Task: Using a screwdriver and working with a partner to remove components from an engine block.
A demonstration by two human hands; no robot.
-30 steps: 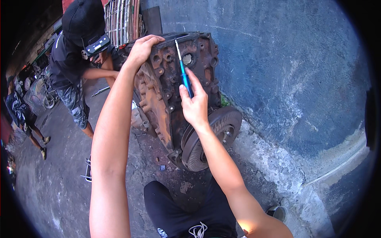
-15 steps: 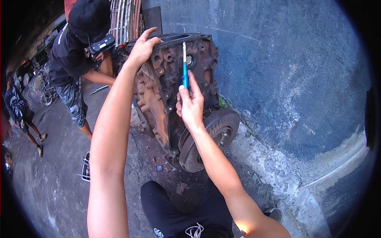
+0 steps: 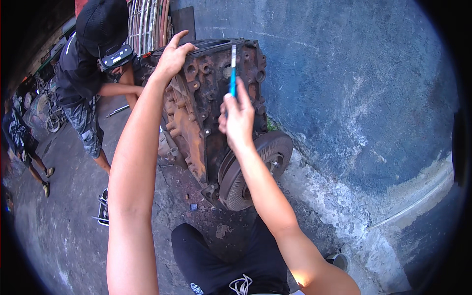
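Note:
In front of me stands a rusty engine block (image 3: 184,130), dark brown with orange patches and round holes. My left hand (image 3: 172,62) rests on its upper left edge, with thumb and forefinger spread apart. My right hand (image 3: 238,118) is closed around the blue handle of a slim brush (image 3: 233,81), seen edge-on. Its pale end points up in front of the block's near face, close to the top edge. Whether the tip touches the metal I cannot tell. Low on the block's near side sits a large ribbed pulley wheel (image 3: 255,172).
A blue wall (image 3: 344,88) rises on the right. At the far left a person in a dark cap (image 3: 78,73) bends beside the block; another person (image 3: 22,137) stands farther back. A metal tray (image 3: 103,209) lies left of my arm, and a bucket (image 3: 339,262) is at lower right.
The brush and my right hand have shifted slightly right against the block, and the brush now leans a little rightward. My left hand keeps its place on the edge. The whole view has shifted slightly.

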